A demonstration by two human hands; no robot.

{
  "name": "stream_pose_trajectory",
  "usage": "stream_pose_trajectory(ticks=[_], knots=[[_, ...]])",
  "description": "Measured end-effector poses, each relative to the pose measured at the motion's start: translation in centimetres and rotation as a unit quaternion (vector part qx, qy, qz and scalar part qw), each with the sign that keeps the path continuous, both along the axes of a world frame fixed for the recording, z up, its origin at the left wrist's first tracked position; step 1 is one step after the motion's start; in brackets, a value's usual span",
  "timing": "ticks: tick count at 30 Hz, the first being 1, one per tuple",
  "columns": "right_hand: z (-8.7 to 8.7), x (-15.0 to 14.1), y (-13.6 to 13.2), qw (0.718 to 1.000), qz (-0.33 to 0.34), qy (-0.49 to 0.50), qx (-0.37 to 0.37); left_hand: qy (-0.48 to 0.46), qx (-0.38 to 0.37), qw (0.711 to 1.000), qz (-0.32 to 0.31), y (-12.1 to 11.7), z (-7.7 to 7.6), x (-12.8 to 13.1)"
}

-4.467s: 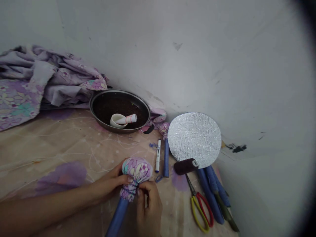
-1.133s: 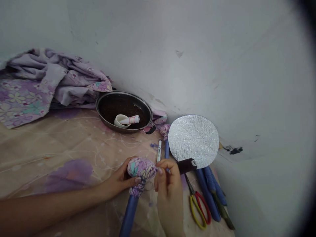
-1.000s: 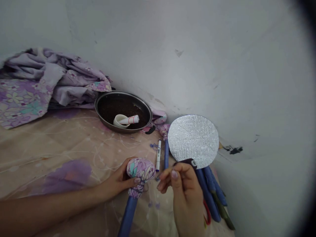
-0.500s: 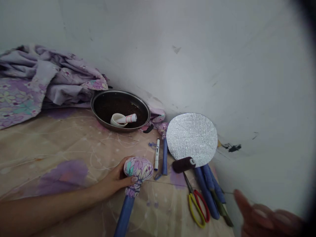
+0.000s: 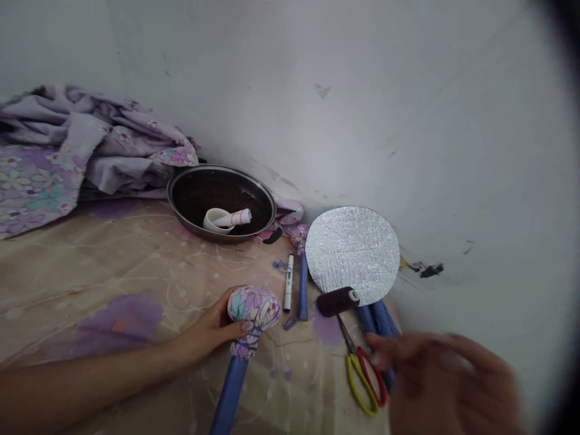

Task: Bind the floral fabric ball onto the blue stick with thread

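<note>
Capping a blue handle (image 5: 230, 386), thread-bound floral cloth (image 5: 254, 306) bulges.

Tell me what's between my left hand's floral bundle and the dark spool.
The head view shows a white marker, another blue-handled stick and a blue loop between the floral bundle and the dark spool.

Dim, greyish light, with a soft bright patch on the wall (image 5: 335, 145); the foil disc (image 5: 353, 251) glitters. At the spread cloth's (image 5: 136, 260) right edge, the right hand (image 5: 448, 380) is blurred. A dark, fuzzy curve rims the view's right side.
</note>
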State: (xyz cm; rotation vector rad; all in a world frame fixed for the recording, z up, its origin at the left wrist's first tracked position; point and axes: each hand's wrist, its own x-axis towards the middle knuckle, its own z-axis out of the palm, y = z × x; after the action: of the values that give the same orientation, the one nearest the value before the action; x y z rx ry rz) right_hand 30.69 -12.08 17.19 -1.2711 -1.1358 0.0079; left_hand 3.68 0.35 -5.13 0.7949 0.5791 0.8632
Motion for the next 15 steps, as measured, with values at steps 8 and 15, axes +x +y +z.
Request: stream_pose_trajectory(ticks=[8, 15], knots=[[-11.0, -5.4, 1.0, 0.93, 0.206, 0.099, -0.288, 0.006, -0.021, 1.0, 0.006, -0.1, 1.4, 0.1], [-9.1, -6.7, 1.5, 0.958, 0.174, -0.138, -0.179, 0.014, -0.087, 0.996, 0.013, -0.3, 4.4, -0.2]])
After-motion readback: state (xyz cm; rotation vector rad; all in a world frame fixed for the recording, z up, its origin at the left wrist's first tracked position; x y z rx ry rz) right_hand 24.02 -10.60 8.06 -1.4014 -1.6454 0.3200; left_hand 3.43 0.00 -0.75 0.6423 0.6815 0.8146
